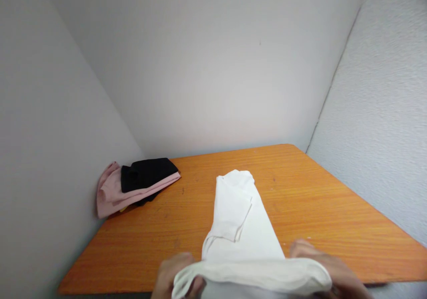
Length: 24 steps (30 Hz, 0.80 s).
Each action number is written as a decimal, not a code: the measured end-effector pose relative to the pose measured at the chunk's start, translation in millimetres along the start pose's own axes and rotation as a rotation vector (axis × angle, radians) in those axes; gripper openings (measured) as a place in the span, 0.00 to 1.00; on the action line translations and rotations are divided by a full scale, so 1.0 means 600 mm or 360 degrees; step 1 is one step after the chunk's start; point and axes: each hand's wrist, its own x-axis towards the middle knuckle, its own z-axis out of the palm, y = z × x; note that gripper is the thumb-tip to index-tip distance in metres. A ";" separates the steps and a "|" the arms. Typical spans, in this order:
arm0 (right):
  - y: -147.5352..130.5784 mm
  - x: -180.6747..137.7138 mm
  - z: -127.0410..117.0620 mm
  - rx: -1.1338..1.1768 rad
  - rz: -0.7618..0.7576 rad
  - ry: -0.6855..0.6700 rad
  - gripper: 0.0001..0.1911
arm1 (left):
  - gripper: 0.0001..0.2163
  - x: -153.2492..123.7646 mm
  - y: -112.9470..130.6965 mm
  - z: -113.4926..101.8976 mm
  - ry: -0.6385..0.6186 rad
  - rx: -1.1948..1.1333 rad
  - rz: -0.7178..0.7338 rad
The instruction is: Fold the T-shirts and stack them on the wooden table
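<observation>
A white garment (245, 228) lies lengthwise on the orange wooden table (333, 214), folded narrow with a sleeve turned over its middle. Its near hem is rolled up and lifted at the table's front edge. My left hand (173, 276) grips the left end of that hem, fingers curled round the cloth. My right hand (328, 268) holds the right end, fingers tucked under the fabric. Both hands are partly cut off by the bottom of the view.
A small pile of folded clothes sits in the back left corner: a black piece (147, 174) on top of a pink one (113, 194). White walls close in the table at the left, back and right.
</observation>
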 end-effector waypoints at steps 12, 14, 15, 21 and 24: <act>0.060 0.234 -0.016 -0.0699 0.0191 0.0687 0.19 | 0.25 0.285 -0.082 0.073 0.0078 0.0276 -0.0211; 0.079 0.230 0.013 -0.0742 0.0157 0.0664 0.22 | 0.28 0.244 -0.080 0.103 -0.0060 0.0393 -0.0083; 0.089 0.224 0.031 -0.0788 0.0129 0.0631 0.25 | 0.29 0.221 -0.079 0.118 -0.0162 0.0477 0.0011; 0.130 0.173 0.132 -0.1206 -0.0007 0.0282 0.39 | 0.30 0.138 -0.087 0.180 -0.0513 0.0821 0.0201; 0.128 0.166 0.140 -0.1232 0.0010 0.0245 0.40 | 0.30 0.140 -0.088 0.185 -0.0579 0.0775 0.0094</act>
